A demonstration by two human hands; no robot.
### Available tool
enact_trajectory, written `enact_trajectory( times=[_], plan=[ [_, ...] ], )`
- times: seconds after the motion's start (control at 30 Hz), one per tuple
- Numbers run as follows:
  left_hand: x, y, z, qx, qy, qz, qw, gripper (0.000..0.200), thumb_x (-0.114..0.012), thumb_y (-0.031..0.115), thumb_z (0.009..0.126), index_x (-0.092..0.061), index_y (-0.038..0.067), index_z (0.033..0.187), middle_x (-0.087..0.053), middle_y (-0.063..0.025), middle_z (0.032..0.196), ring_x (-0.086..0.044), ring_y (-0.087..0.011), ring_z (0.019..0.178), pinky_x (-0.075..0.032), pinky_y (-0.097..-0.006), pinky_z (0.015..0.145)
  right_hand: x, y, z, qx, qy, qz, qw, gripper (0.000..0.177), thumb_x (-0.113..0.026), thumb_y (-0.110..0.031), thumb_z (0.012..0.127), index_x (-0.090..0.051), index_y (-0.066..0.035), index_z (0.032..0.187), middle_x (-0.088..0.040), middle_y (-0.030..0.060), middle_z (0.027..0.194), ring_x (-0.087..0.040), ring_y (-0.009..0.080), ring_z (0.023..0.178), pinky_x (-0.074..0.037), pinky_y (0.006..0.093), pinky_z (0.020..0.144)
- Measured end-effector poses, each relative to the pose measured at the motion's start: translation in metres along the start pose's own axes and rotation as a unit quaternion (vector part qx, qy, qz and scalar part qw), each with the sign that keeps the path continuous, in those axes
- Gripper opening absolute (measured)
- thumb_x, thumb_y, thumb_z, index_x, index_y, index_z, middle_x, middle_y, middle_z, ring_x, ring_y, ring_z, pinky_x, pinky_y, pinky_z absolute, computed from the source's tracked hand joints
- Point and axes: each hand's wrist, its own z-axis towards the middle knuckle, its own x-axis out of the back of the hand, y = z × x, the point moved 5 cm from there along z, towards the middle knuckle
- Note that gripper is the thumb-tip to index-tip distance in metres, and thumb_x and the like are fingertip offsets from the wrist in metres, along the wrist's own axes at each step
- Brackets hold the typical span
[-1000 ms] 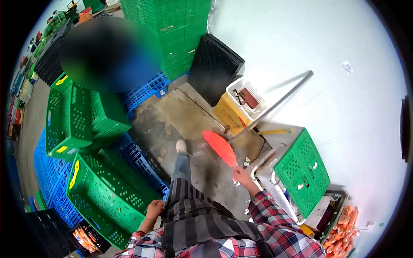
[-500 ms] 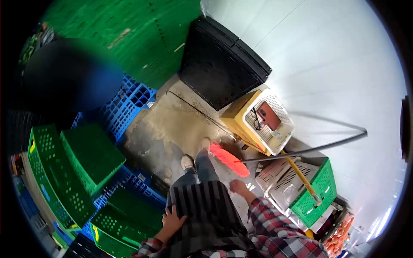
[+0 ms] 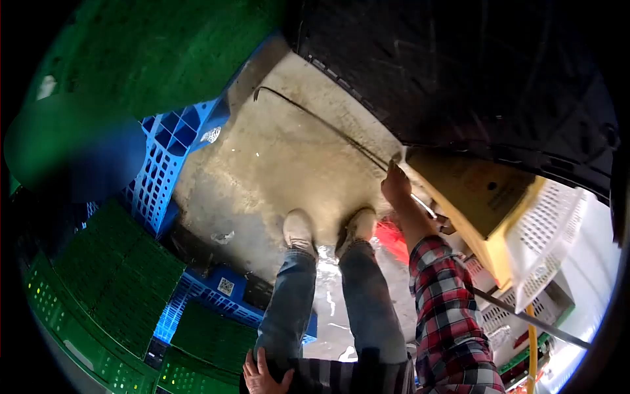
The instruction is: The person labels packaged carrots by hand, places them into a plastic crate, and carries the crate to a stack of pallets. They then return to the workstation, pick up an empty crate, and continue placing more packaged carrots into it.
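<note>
A long thin dark rod with a hooked end lies slantwise along the concrete floor, its hook toward the blue pallet. My right hand, in a checked sleeve, reaches down with its fingers closed around the rod near its other end; a lighter stretch of it shows past my wrist. My left hand rests on my thigh at the apron's edge, fingers spread, holding nothing. Partly behind my right forearm is a red broom head on the floor.
Black stacked crates stand close beyond my right hand. A yellow box with a white basket is at the right. A blue pallet and green crates line the left. The floor shines wet near my shoes.
My body has bent lower and closer to the black crates. My right hand has gone from beside the broom head to the rod and closed on it. My left hand stays on my thigh.
</note>
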Motion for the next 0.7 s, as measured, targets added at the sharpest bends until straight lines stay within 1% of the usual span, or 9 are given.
enact_trajectory(
  times=[0.1, 0.2, 0.33, 0.43, 0.47, 0.53, 0.57, 0.63, 0.7],
  plan=[
    [0.004, -0.003, 0.006, -0.003, -0.001, 0.006, 1.000, 0.087, -0.070, 0.042, 0.072, -0.027, 0.004, 0.137, -0.034, -0.0296, 0.129, -0.037, -0.0465, 0.115, -0.034, -0.0515, 0.097, -0.016, -0.002, 0.009, -0.011, 0.038, 0.030, 0.999, 0.027, -0.056, -0.026, 0.081, -0.054, -0.006, 0.099, -0.061, 0.0188, 0.084, -0.061, 0.0359, 0.077, -0.049, 0.0471, 0.067],
    [0.004, -0.006, 0.007, -0.012, -0.030, -0.019, 0.999, 0.085, -0.068, 0.044, 0.074, -0.027, 0.004, 0.137, -0.034, -0.0287, 0.130, -0.037, -0.0460, 0.115, -0.034, -0.0517, 0.097, -0.024, -0.029, -0.021, 0.052, -0.133, 0.145, 0.979, 0.032, -0.050, -0.037, 0.087, -0.055, -0.007, 0.098, -0.061, 0.0206, 0.080, -0.059, 0.0379, 0.078, -0.047, 0.0484, 0.069],
    [-0.007, -0.009, 0.005, -0.028, -0.070, -0.013, 0.997, 0.076, -0.060, 0.048, 0.079, -0.032, 0.004, 0.135, -0.037, -0.0253, 0.129, -0.037, -0.0448, 0.115, -0.034, -0.0511, 0.097, 0.033, -0.076, -0.140, 0.038, -0.129, 0.379, 0.916, 0.039, -0.053, -0.040, 0.087, -0.060, -0.002, 0.086, -0.062, 0.0211, 0.082, -0.061, 0.0356, 0.079, -0.047, 0.0434, 0.068],
    [-0.033, -0.022, 0.013, 0.009, -0.208, 0.057, 0.977, 0.094, -0.062, 0.053, 0.074, -0.014, 0.009, 0.143, -0.025, -0.0307, 0.135, -0.032, -0.0454, 0.118, -0.032, -0.0478, 0.098, 0.143, -0.080, -0.257, -0.039, -0.149, 0.340, 0.928, 0.048, -0.051, -0.047, 0.088, -0.063, -0.001, 0.084, -0.060, 0.0203, 0.067, -0.062, 0.0283, 0.065, -0.046, 0.0401, 0.061],
    [-0.012, -0.007, 0.003, -0.026, -0.066, 0.079, 0.994, 0.068, -0.060, 0.047, 0.076, -0.039, 0.010, 0.130, -0.045, -0.0240, 0.119, -0.047, -0.0394, 0.105, -0.042, -0.0471, 0.086, 0.168, -0.072, -0.297, -0.065, -0.152, 0.321, 0.933, 0.050, -0.052, -0.049, 0.087, -0.064, -0.001, 0.080, -0.059, 0.0182, 0.062, -0.061, 0.0262, 0.060, -0.047, 0.0387, 0.059],
    [-0.003, -0.008, 0.008, 0.006, -0.223, 0.079, 0.972, 0.086, -0.051, 0.061, 0.077, -0.018, 0.013, 0.140, -0.031, -0.0252, 0.131, -0.036, -0.0418, 0.118, -0.037, -0.0490, 0.094, 0.239, -0.057, -0.368, -0.093, -0.169, 0.367, 0.910, 0.049, -0.053, -0.048, 0.085, -0.063, -0.002, 0.075, -0.057, 0.0181, 0.061, -0.058, 0.0236, 0.057, -0.045, 0.0370, 0.057],
    [0.002, -0.007, 0.016, 0.019, -0.294, 0.083, 0.952, 0.095, -0.047, 0.068, 0.077, -0.007, 0.014, 0.145, -0.024, -0.0258, 0.138, -0.031, -0.0431, 0.124, -0.035, -0.0500, 0.097, 0.281, -0.054, -0.399, -0.087, -0.095, 0.436, 0.891, 0.047, -0.055, -0.046, 0.085, -0.062, -0.001, 0.073, -0.055, 0.0188, 0.060, -0.055, 0.0240, 0.055, -0.044, 0.0376, 0.057],
    [-0.001, -0.021, 0.035, -0.062, -0.184, 0.140, 0.971, 0.077, -0.049, 0.058, 0.081, -0.027, 0.012, 0.140, -0.041, -0.0240, 0.127, -0.045, -0.0424, 0.111, -0.042, -0.0503, 0.087, 0.348, -0.043, -0.439, -0.097, -0.082, 0.400, 0.908, 0.038, -0.055, -0.036, 0.087, -0.056, 0.000, 0.077, -0.055, 0.0162, 0.065, -0.052, 0.0221, 0.058, -0.044, 0.0369, 0.057],
    [0.030, -0.010, 0.017, -0.169, -0.153, 0.049, 0.972, 0.073, -0.053, 0.052, 0.082, -0.032, 0.008, 0.136, -0.041, -0.0224, 0.128, -0.041, -0.0434, 0.114, -0.038, -0.0499, 0.093, 0.451, -0.046, -0.458, -0.070, 0.152, 0.513, 0.842, 0.024, -0.049, -0.025, 0.091, -0.057, -0.002, 0.091, -0.056, 0.0160, 0.067, -0.057, 0.0291, 0.063, -0.046, 0.0364, 0.062]
  ],
)
